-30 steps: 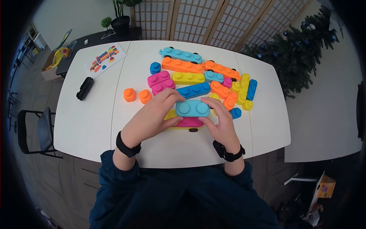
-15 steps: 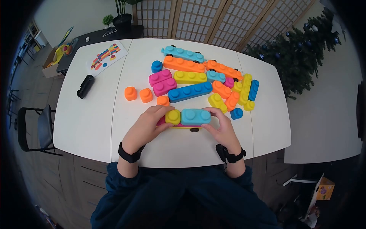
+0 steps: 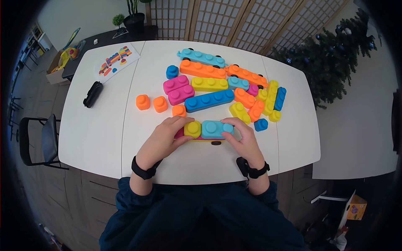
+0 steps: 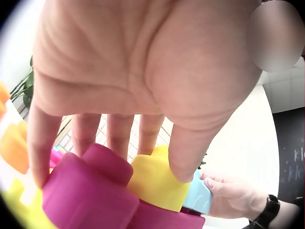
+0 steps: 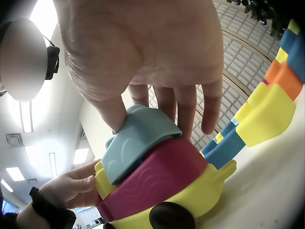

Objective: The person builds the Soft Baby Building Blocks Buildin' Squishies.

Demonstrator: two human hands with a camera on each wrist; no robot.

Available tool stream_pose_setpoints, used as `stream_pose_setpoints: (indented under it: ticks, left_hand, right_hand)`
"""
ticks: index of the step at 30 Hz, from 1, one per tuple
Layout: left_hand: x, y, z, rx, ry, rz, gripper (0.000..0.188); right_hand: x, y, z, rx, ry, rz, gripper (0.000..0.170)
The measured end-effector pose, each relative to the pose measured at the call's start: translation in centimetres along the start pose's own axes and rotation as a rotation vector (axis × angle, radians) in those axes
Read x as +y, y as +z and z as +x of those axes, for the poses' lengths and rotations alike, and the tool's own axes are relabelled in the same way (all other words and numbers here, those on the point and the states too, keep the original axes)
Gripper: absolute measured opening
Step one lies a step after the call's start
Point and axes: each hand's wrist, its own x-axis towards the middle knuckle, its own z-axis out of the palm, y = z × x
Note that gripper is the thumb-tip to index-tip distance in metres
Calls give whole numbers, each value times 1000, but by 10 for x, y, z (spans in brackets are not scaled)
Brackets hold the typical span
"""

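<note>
Close to my body stands a stack: a yellow wheeled base (image 5: 205, 186) with a magenta block (image 5: 167, 174) on it. On top, a light blue two-stud block (image 3: 212, 130) sits at the right end, slightly tilted against the magenta in the right wrist view. My right hand (image 3: 247, 142) pinches it between thumb and fingers. Beside it is a small yellow one-stud block (image 3: 192, 129), gripped by my left hand (image 3: 161, 140) with the thumb on the near side. Another magenta piece (image 4: 90, 195) rises at the left end, partly covered by my left hand in the head view.
Beyond the hands lie loose blocks, among them a long blue block (image 3: 209, 101), a yellow block (image 3: 209, 84) and an orange cube (image 3: 143, 102). Wheeled light blue (image 3: 201, 57) and orange cars stand at the back. A picture sheet (image 3: 117, 62) and a black case (image 3: 93, 94) lie left.
Both hands held the light blue block above the stack; it is now down on the right end. My left hand has shifted left onto the yellow block.
</note>
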Motion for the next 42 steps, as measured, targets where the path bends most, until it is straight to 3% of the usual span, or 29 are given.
stream_pose_setpoints:
  ticks: [14, 42]
  left_hand:
    - [0, -4, 2, -20, -8, 2, 45]
    - [-6, -6, -7, 44, -67, 67, 48]
  right_hand:
    - [0, 6, 1, 20, -56, -106, 32]
    - [2, 5, -4, -55, 115, 41, 37]
